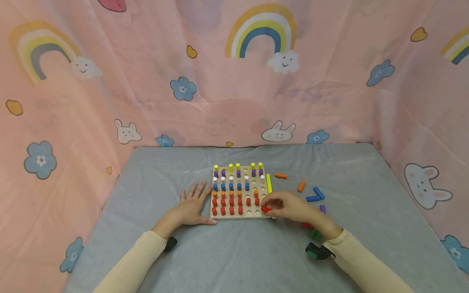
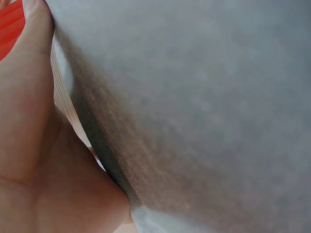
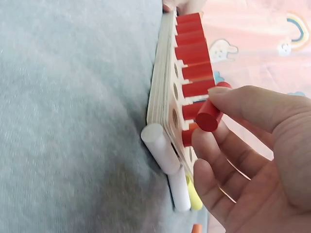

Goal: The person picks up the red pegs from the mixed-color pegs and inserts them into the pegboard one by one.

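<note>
A wooden pegboard (image 1: 239, 217) lies on the grey cloth, with rows of red, orange, blue, white, purple and yellow pegs standing in its holes. My left hand (image 1: 192, 206) rests at the board's left side, fingers straight and spread, the thumb at the near left corner. Between thumb and fingertips, my right hand (image 1: 289, 205) pinches a short red peg (image 3: 214, 109), tilted, over the near right part of the board. Round empty holes (image 3: 175, 91) show along the near row there. Cloth and palm fill most of the left wrist view.
Right of the board lie loose orange pegs (image 1: 281, 176), blue pegs (image 1: 313, 199), a purple peg (image 1: 323, 208) and green pegs (image 1: 314, 234). A yellow peg (image 1: 269, 183) and white pegs (image 3: 160, 148) lie along its right edge. Pink printed curtains (image 1: 227, 89) enclose the table.
</note>
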Demonstrator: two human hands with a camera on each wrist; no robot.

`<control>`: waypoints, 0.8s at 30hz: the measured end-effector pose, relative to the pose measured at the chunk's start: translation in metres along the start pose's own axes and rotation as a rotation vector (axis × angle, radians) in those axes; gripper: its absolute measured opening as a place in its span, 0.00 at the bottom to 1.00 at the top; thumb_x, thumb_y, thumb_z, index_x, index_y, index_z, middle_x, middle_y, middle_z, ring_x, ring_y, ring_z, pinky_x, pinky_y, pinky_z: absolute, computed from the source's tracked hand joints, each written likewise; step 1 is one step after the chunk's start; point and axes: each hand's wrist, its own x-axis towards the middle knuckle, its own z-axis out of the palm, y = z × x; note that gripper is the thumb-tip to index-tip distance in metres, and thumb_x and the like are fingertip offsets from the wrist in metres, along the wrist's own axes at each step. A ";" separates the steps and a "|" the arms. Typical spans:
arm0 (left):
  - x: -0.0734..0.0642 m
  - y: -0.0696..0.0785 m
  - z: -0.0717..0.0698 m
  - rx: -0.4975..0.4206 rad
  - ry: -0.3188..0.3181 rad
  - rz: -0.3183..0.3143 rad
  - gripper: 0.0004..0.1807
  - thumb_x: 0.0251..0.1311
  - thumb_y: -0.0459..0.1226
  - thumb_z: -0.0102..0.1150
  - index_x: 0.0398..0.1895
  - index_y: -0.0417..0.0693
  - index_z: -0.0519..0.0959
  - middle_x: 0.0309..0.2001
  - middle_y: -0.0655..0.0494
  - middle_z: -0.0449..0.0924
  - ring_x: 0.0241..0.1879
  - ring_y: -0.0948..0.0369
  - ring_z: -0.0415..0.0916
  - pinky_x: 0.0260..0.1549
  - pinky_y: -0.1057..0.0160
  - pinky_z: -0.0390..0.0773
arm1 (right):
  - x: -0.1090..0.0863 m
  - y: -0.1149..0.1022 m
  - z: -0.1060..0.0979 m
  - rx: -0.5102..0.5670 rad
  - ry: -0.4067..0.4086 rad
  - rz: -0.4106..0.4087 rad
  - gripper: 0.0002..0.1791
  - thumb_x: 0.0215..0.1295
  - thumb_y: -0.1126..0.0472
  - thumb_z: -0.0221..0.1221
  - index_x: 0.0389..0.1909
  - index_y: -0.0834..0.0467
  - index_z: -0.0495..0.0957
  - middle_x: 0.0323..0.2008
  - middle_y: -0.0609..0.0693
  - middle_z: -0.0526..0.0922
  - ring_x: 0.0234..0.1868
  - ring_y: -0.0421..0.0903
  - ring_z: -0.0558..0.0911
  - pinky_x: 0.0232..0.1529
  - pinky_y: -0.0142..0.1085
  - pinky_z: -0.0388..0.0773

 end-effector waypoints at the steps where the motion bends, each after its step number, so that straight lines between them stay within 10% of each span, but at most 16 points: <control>1: 0.000 0.000 0.000 0.001 0.001 0.001 0.66 0.46 0.68 0.67 0.81 0.57 0.39 0.82 0.46 0.30 0.80 0.40 0.26 0.67 0.24 0.34 | 0.001 -0.001 0.002 -0.004 0.012 0.007 0.13 0.62 0.59 0.67 0.47 0.51 0.83 0.38 0.44 0.82 0.34 0.38 0.74 0.35 0.28 0.73; 24: 0.001 0.001 0.000 0.010 -0.007 -0.005 0.67 0.46 0.68 0.67 0.81 0.58 0.38 0.82 0.47 0.28 0.80 0.40 0.25 0.67 0.24 0.33 | 0.010 -0.014 0.024 0.035 0.235 -0.032 0.14 0.59 0.60 0.69 0.46 0.54 0.83 0.35 0.45 0.85 0.34 0.36 0.80 0.37 0.29 0.80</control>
